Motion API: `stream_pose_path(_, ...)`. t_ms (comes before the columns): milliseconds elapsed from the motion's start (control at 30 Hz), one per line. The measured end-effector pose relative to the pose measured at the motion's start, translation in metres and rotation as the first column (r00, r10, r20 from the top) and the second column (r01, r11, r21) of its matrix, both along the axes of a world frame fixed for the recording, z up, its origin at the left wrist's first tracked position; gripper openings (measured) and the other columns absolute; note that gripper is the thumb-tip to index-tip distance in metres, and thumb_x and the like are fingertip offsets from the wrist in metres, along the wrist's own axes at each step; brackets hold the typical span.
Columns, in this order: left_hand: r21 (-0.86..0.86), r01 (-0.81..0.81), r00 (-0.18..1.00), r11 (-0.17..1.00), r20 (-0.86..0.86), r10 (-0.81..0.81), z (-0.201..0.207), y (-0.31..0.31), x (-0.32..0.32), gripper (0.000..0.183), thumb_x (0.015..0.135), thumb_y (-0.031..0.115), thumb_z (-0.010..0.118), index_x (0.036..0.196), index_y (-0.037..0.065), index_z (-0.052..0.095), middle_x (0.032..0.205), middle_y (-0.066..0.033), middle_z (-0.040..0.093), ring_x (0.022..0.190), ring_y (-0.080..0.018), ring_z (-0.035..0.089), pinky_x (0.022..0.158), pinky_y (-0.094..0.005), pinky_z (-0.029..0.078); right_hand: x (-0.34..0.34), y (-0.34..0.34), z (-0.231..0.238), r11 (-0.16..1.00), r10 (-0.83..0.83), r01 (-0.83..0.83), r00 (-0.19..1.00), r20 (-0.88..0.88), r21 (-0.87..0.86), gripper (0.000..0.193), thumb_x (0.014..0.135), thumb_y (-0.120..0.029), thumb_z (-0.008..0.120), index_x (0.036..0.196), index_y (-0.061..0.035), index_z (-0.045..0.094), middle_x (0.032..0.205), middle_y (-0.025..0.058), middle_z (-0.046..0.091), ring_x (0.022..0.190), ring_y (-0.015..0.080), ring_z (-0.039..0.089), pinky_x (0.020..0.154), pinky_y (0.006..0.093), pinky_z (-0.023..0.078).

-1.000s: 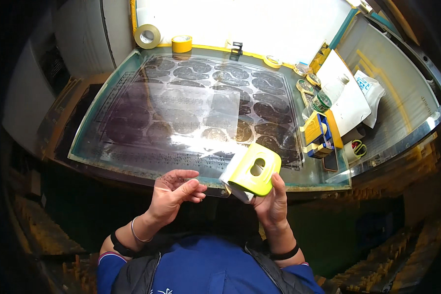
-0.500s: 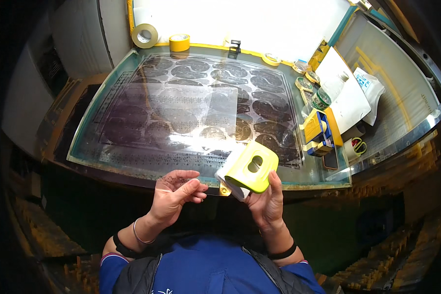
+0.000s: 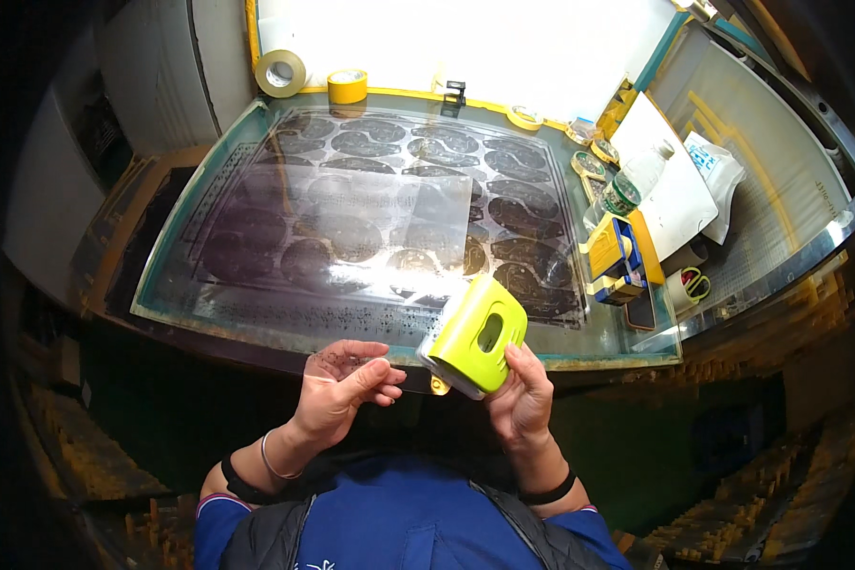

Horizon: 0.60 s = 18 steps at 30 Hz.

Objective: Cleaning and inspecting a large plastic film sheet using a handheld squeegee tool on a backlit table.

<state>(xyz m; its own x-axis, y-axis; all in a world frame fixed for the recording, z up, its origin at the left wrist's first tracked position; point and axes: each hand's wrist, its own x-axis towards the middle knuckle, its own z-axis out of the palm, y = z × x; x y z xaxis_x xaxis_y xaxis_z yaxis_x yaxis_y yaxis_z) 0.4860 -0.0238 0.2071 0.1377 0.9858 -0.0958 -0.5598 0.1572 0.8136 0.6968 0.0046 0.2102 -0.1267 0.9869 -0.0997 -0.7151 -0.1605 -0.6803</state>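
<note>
A lime-green hole punch is in my right hand, tilted, with my thumb on its near right edge and the other fingers beneath. My left hand pinches the near edge of a clear film sheet between thumb and fingers. The film reaches away over the glass-topped table, and small dark marks show on it. A yellow-brown corner tab with a ring mark lies right at the punch's near left end; whether it sits inside the slot is hidden. Beneath the film lies a large sheet with dark curved shapes.
Along the table's back edge are tape rolls and a black clip. On the right stand a clear bottle, a blue-and-yellow tape dispenser, a phone and scissors in a holder.
The hole punch has tilted and come slightly nearer and to the left in my right hand. The film has slid a little to the right. My left hand keeps its pinch.
</note>
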Motion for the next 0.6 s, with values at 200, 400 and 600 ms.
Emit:
stream_pose_path(200,-0.005,0.058,0.998,0.998,-0.023,-0.058,-0.005,-0.009,-0.008,0.017,0.082,0.004,0.057,0.098,0.000,0.055,0.080,-0.0191,0.063,0.066,-0.0204,0.063,0.057,-0.0266,0.053,0.008,0.002,0.005,0.995,0.071,-0.075,0.996,0.055,0.073,0.054,0.081,-0.034,0.052,0.122,-0.0020,0.036,0.114,0.0133,0.050,0.103,0.0252,0.053,0.080,0.0408,0.049)
stream_pose_path(400,0.006,0.142,0.980,0.990,-0.143,-0.139,-0.009,-0.023,-0.013,0.014,0.081,0.001,0.056,0.095,-0.002,0.055,0.077,-0.0219,0.062,0.064,-0.0226,0.064,0.055,-0.0280,0.054,0.007,0.025,0.018,0.995,0.002,-0.002,1.000,-0.003,0.095,0.049,0.086,-0.032,0.048,0.120,0.0000,0.036,0.115,0.0138,0.050,0.103,0.0232,0.054,0.081,0.0368,0.050)
stream_pose_path(600,0.013,0.172,0.970,0.985,-0.178,-0.167,-0.012,-0.027,-0.016,0.015,0.081,0.000,0.056,0.095,-0.005,0.054,0.078,-0.0238,0.062,0.065,-0.0231,0.064,0.055,-0.0284,0.054,0.007,0.030,0.022,0.996,-0.041,0.041,0.999,-0.002,0.079,0.052,0.084,-0.036,0.050,0.122,-0.0037,0.035,0.116,0.0113,0.050,0.102,0.0209,0.054,0.079,0.0343,0.050)
